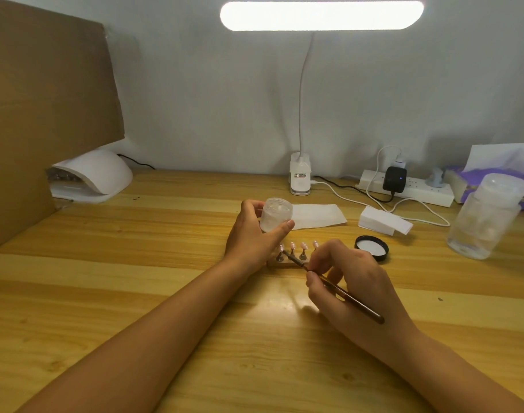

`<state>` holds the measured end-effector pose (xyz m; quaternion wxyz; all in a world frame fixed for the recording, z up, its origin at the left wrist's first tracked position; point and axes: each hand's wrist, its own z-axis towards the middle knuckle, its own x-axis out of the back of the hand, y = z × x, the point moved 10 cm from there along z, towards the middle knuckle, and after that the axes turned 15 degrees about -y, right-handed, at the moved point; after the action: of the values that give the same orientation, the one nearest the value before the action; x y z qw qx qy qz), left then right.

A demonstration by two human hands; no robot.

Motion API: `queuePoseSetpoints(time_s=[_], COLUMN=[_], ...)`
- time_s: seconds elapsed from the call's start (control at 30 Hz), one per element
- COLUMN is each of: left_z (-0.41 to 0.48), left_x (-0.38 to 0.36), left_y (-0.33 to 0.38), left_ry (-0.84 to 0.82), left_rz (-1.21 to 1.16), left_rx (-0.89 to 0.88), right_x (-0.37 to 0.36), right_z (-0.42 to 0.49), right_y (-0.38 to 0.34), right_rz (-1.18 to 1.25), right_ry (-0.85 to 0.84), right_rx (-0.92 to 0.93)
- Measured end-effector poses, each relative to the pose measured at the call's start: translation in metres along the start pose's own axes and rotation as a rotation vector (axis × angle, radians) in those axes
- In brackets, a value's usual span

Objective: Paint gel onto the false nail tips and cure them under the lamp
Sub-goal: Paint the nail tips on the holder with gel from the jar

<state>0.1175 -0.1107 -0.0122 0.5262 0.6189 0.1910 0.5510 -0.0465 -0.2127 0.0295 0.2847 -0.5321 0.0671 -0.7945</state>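
Observation:
My left hand [251,234] grips a small open frosted gel jar [276,212], lifted a little above the wooden desk. Just in front of it several pale pink false nail tips [298,247] stand on small dark stands in a row. My right hand [353,281] pinches a dark thin brush [341,292], its tip touching or nearly touching the leftmost nail tip. The white curing lamp [93,177] sits at the back left of the desk, its opening facing left and front.
The jar's black lid [371,248] lies upside down to the right of the nail tips. A white paper sheet [317,216], a stack of white wipes [384,223], a clear pump bottle [487,217], a power strip [409,189] with cables and a clip-on desk lamp [300,177] stand behind. A cardboard panel [40,114] walls off the left.

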Motion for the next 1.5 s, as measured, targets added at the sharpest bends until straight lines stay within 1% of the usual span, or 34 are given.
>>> queuePoseSetpoints(time_s=[0.23, 0.43, 0.57, 0.63, 0.8, 0.93, 1.0, 1.07, 1.13, 1.23, 1.3, 1.43, 1.5], left_z=[0.001, 0.002, 0.002, 0.001, -0.001, -0.002, -0.002, -0.002, -0.002, -0.003, -0.005, -0.01, -0.017], left_x=[-0.001, -0.001, -0.001, -0.001, 0.0, 0.0, 0.0, 0.0, -0.001, 0.0, 0.001, 0.006, 0.008], left_y=[-0.002, -0.003, -0.003, -0.003, -0.001, 0.0, 0.001, 0.002, 0.002, 0.005, 0.009, 0.023, 0.034], left_ry=[0.001, 0.0, -0.005, -0.006, -0.009, -0.015, -0.019, -0.023, -0.026, -0.015, 0.001, 0.059, 0.101], left_rz=[-0.005, 0.003, -0.018, -0.021, -0.042, -0.06, -0.049, -0.046, -0.04, -0.042, -0.047, 0.001, 0.05], left_rx=[-0.002, 0.003, 0.005, 0.002, -0.009, -0.011, -0.012, -0.015, -0.019, -0.04, -0.063, -0.156, -0.23], right_x=[-0.003, 0.0, -0.006, -0.006, 0.005, 0.035, 0.046, 0.048, 0.04, 0.023, 0.019, 0.025, 0.024], right_z=[0.0, 0.0, 0.001, 0.001, -0.001, -0.006, -0.008, -0.007, -0.006, -0.008, -0.009, -0.01, -0.013], right_y=[0.002, 0.0, -0.004, -0.005, -0.006, -0.003, 0.006, 0.021, 0.045, 0.08, 0.09, 0.095, 0.102], right_rz=[-0.008, -0.001, -0.011, -0.019, 0.006, -0.041, -0.083, -0.154, -0.22, -0.152, -0.135, -0.2, -0.196], right_ry=[-0.031, -0.009, -0.066, -0.063, 0.039, 0.238, 0.285, 0.245, 0.145, -0.029, -0.077, -0.013, -0.022], right_rx=[0.0, -0.002, 0.035, 0.038, 0.041, 0.072, 0.034, -0.068, -0.236, -0.458, -0.52, -0.541, -0.602])
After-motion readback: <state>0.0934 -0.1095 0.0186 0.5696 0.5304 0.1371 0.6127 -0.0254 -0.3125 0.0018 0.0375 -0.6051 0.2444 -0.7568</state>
